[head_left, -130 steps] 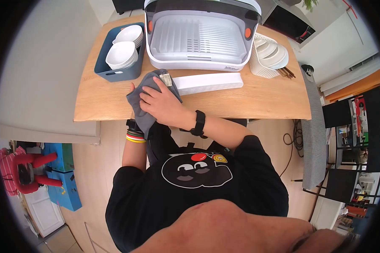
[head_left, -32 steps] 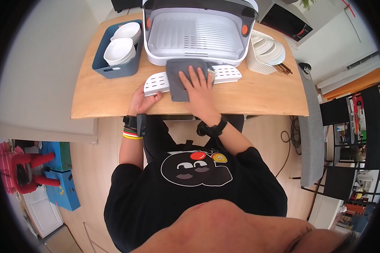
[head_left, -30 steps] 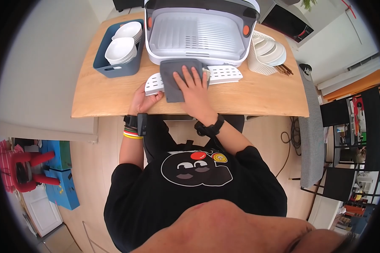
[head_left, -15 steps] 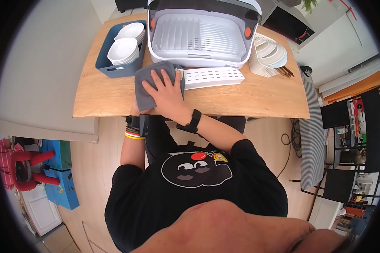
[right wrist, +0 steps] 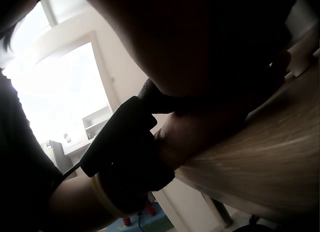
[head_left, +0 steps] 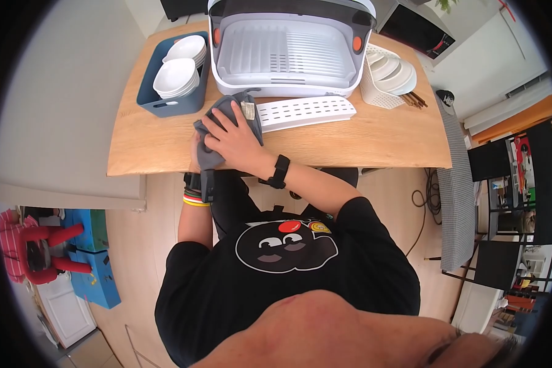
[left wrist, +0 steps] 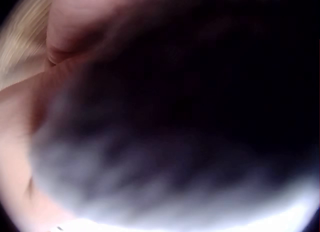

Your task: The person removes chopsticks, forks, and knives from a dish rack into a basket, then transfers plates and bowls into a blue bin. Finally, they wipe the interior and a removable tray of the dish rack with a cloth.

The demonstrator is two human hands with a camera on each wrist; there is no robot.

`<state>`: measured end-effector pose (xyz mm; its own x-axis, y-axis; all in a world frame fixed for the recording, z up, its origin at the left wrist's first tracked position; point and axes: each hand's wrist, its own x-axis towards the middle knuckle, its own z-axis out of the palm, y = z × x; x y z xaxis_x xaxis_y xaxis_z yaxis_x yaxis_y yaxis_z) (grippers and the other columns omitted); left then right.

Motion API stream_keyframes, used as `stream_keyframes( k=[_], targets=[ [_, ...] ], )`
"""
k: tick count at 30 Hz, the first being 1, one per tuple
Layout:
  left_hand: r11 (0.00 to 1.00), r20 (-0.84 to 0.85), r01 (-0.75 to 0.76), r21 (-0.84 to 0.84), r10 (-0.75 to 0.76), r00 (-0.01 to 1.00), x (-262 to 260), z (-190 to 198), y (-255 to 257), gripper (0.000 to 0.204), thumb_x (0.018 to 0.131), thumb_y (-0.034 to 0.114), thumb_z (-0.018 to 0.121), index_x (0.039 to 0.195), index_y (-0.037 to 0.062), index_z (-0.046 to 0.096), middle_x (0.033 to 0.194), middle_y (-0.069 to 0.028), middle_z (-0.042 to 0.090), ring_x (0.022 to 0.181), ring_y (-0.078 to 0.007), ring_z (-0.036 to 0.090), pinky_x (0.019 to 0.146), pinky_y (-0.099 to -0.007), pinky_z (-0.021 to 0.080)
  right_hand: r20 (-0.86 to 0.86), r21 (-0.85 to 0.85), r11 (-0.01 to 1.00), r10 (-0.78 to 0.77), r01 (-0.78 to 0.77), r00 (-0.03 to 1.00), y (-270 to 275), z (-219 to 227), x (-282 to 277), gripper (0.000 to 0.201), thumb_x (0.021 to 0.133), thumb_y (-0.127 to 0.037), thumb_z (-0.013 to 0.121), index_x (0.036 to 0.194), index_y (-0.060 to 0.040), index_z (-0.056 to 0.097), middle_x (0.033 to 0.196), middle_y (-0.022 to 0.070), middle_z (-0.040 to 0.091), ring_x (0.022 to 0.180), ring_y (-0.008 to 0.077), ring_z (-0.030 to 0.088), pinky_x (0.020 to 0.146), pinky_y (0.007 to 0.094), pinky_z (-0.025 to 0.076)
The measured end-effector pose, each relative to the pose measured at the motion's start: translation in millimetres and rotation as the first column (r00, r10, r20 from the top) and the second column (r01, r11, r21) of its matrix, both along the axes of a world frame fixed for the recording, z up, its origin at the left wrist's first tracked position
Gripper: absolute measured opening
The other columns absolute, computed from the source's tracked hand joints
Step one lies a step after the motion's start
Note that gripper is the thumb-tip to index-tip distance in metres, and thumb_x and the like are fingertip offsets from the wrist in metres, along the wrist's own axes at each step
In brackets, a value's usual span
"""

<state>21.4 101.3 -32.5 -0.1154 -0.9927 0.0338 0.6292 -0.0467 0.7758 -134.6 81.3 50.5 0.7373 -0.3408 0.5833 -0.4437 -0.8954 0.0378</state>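
Observation:
A grey cloth (head_left: 210, 159) covers the left end of a long white slotted tray (head_left: 306, 113) in the head view. My right hand (head_left: 234, 144) lies over the cloth, its fingers bent around it at that end. Beneath the cloth, my left hand (head_left: 194, 152) is mostly hidden, so its grip cannot be made out. Dark, blurred fabric fills much of the left wrist view, with part of my left hand (left wrist: 20, 137) along the left side. The right wrist view is very dark and shows no clear grip.
Behind the tray stands a large white dish rack (head_left: 288, 91) with a dark raised lid. A blue bin (head_left: 175, 108) of stacked white bowls is at left. To the right, a white basket (head_left: 380, 99) holds dishes beside brown chopsticks (head_left: 413, 100). The wooden tabletop (head_left: 349, 147) ends near my body.
Since half a second ago, the cloth has bunched and folded around the tray's left end, showing its label. My right hand's fingers have bent, where they lay spread flat before.

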Motion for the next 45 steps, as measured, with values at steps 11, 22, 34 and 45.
stream_keyframes(
  k=[11,22,34,45],
  targets=[
    [0.948,-0.613,0.317,-0.013,-0.258,0.747,1,8,-12,0.055,0.096,0.047,0.034,0.128,0.0032,0.046,0.126,-0.0148,0.053,0.113,-0.0298,0.052,0.098,-0.0397,0.042,-0.067,0.035,0.998,0.046,-0.044,0.997,7,-14,-49,0.046,0.071,-0.009,0.061,0.116,-0.0198,0.058,0.141,-0.0037,0.04,0.131,0.0199,0.034,0.107,0.0559,0.021],
    [0.898,-0.646,0.426,0.114,-0.259,0.718,-4,12,-22,0.042,0.098,0.024,0.033,0.129,-0.0028,0.042,0.13,-0.0192,0.049,0.12,-0.0314,0.047,0.102,-0.0439,0.036,-0.07,0.227,0.958,-0.162,0.174,0.984,26,-15,-99,0.068,0.064,-0.005,0.065,0.128,-0.0212,0.052,0.143,-0.0019,0.036,0.132,0.0238,0.031,0.104,0.0628,0.017],
    [0.917,-0.615,0.291,0.271,-0.068,0.785,-6,14,-17,0.039,0.098,0.02,0.031,0.127,-0.0027,0.042,0.13,-0.0206,0.047,0.119,-0.0333,0.047,0.099,-0.0467,0.039,-0.036,0.295,0.852,-0.443,0.433,0.896,37,-22,-139,0.077,0.057,-0.002,0.066,0.13,-0.0215,0.049,0.145,0.0069,0.033,0.134,0.0312,0.027,0.105,0.0629,0.013],
    [0.913,-0.506,0.208,0.352,-0.002,0.863,-3,7,-17,0.037,0.096,0.023,0.038,0.122,-0.003,0.047,0.123,-0.019,0.053,0.115,-0.0311,0.051,0.096,-0.0446,0.043,0.094,0.281,0.736,-0.66,0.616,0.745,34,-34,-185,0.067,0.066,-0.016,0.067,0.131,-0.0174,0.049,0.142,0.0235,0.029,0.133,0.0446,0.02,0.105,0.0631,0.01]
  ],
)
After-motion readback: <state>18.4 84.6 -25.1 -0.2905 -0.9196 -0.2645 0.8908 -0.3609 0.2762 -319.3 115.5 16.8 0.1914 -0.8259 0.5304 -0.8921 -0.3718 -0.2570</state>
